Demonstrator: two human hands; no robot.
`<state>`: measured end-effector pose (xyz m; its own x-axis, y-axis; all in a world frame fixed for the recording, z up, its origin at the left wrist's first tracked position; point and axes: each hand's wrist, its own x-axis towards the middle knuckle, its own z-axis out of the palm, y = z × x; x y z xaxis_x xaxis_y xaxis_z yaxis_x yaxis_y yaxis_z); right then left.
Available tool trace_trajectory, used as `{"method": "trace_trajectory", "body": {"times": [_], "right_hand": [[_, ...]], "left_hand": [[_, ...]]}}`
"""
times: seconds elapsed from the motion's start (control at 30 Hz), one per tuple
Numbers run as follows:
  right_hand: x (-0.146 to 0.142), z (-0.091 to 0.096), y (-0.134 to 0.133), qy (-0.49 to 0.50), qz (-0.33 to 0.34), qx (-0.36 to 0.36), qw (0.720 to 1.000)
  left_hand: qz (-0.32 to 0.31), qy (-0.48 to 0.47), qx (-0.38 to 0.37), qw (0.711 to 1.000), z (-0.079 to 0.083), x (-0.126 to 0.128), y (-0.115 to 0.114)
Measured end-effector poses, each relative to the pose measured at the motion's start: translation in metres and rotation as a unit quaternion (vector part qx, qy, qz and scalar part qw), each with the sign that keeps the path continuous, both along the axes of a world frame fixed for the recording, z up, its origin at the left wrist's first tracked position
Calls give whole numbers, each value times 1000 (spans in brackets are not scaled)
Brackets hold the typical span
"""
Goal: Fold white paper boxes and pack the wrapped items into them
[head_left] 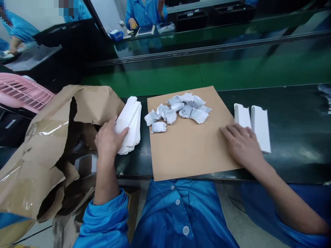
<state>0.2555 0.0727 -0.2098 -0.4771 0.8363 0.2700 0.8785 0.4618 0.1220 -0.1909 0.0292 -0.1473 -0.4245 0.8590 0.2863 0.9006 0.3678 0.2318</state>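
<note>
My left hand [108, 138] grips the left edge of a stack of flat white cartons [131, 120], thumb over the top and fingertips at the side. How many of them it holds is hidden. My right hand [241, 144] lies open with fingers stretched out, across the right edge of a brown cardboard sheet [181, 151] and the lower end of a white box [243, 115]. A second white box [260, 129] stands just right of it. Several small white paper packets [170, 115] are heaped on the sheet's far half, some with a printed triangle mark.
A torn brown paper bag [49, 137] with cartons inside stands open at the left, beside a pink plastic basket [23, 89]. Beyond the dark bench runs a green conveyor belt [165, 77]. Co-workers in blue sleeves [144, 12] work on the far side.
</note>
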Motion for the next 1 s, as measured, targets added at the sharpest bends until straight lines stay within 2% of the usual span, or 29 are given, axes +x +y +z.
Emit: {"method": "trace_trajectory", "body": {"times": [0.1,0.17,0.2,0.23,0.27,0.33,0.37,0.4,0.43,0.5,0.53,0.57,0.63,0.67,0.7,0.77,0.8,0.87,1.0], "right_hand": [[37,0,12,20,-23,6,1000],[35,13,6,107,-64,15,992],[22,20,-4,183,-73,2,980],[2,28,-17,280,-65,-26,957],[-24,33,-31,390,-29,-88,916],[-80,41,-54,548,78,-260,791],[-104,44,-60,593,92,-299,742],[-121,48,-61,623,74,-315,713],[-130,53,-59,624,71,-334,703],[-126,66,-48,546,119,-395,729],[-117,74,-40,472,174,-433,748],[-107,81,-34,387,234,-464,761],[-91,92,-26,239,309,-477,787],[-88,94,-27,199,310,-447,815],[-88,93,-31,178,290,-394,854],[-95,86,-45,152,234,-253,926],[-100,81,-54,139,215,-186,949],[-109,70,-66,105,224,-106,963],[-106,62,-64,90,303,-93,944]], "left_hand": [[3,-17,56,998,9,11,-12],[-20,-8,125,992,9,34,-23],[-46,-6,161,986,5,52,-29],[-79,-15,197,977,-1,73,-36],[-114,-28,221,968,-9,98,-43],[-169,-78,254,949,-27,145,-58],[-199,-124,253,939,-34,164,-65],[-224,-193,259,920,-38,177,-73],[-242,-269,276,890,-39,183,-78],[-240,-402,303,830,-30,175,-85],[-230,-445,290,816,-20,164,-86],[-213,-466,260,818,-10,151,-85],[-200,-463,106,857,6,128,-82],[-186,-457,51,868,10,120,-80],[-169,-457,26,873,11,115,-78],[-134,-488,60,860,6,114,-73],[-129,-506,78,849,2,114,-71],[-158,-523,54,836,-4,114,-69],[-282,-487,-134,816,1,102,-68]]}}
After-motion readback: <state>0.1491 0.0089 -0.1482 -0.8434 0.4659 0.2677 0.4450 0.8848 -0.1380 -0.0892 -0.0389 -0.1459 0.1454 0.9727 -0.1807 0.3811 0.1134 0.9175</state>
